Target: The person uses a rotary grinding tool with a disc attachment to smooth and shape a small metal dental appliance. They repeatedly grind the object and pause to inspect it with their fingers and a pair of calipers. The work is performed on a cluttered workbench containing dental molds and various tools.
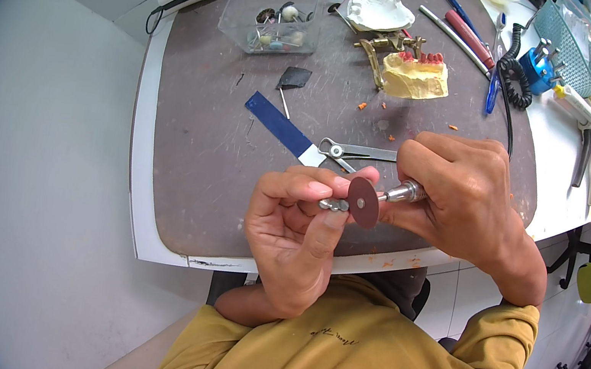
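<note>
Between the thumb and fingers of my left hand (295, 235) is a small silvery metal dental casting (333, 204). My right hand (456, 194) is wrapped round a metal rotary handpiece (405, 193). A reddish-brown cutting disc (363, 203) is mounted at the handpiece's tip. The disc stands right beside the casting; whether they touch I cannot tell. Both hands are held over the table's near edge. Just beyond them lie a metal caliper (362, 152) and a blue strip with a white end (278, 126).
Farther back, a yellow dental model with red teeth (415, 76) and a white plaster model (380, 9) sit by a brass articulator (391, 43). A clear box (270, 14) of polishing bits stands back left. Pens, a coiled cord (514, 84) and baskets (573, 43) lie to the right.
</note>
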A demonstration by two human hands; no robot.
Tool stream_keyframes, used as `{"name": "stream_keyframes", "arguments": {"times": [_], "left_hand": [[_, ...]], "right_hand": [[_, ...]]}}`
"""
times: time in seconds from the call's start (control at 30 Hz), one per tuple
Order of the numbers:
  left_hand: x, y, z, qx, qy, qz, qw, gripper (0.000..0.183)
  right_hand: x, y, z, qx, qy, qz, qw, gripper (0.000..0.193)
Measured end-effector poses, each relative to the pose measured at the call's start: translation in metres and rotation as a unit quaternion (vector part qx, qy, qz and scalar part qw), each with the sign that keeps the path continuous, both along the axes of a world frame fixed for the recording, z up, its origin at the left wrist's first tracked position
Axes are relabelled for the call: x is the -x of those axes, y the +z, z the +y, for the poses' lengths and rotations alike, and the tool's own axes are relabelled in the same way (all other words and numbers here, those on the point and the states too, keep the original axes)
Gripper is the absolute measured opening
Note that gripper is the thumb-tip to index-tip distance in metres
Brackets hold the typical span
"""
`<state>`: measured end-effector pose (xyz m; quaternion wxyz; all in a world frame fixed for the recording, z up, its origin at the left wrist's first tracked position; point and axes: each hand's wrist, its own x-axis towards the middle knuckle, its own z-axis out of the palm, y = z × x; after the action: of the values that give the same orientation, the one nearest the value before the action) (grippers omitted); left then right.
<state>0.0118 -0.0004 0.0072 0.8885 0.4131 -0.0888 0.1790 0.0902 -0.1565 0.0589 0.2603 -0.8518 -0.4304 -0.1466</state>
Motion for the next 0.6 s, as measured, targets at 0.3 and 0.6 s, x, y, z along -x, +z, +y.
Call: {"name": "stream_keyframes", "arguments": {"times": [0.3, 0.6], "left_hand": [[-0.0012, 0.0007, -0.0008, 0.004, 0.007, 0.005, 1.0, 0.026], [-0.0008, 0.0012, -0.0012, -0.003, 0.015, 0.009, 1.0, 0.024]], "right_hand": [[0.0004, 0.0008, -0.0004, 0.001, 0.008, 0.002, 1.0, 0.047], [0.0006, 0.0012, -0.0003, 0.001, -0.001, 0.003, 1.0, 0.047]]}}
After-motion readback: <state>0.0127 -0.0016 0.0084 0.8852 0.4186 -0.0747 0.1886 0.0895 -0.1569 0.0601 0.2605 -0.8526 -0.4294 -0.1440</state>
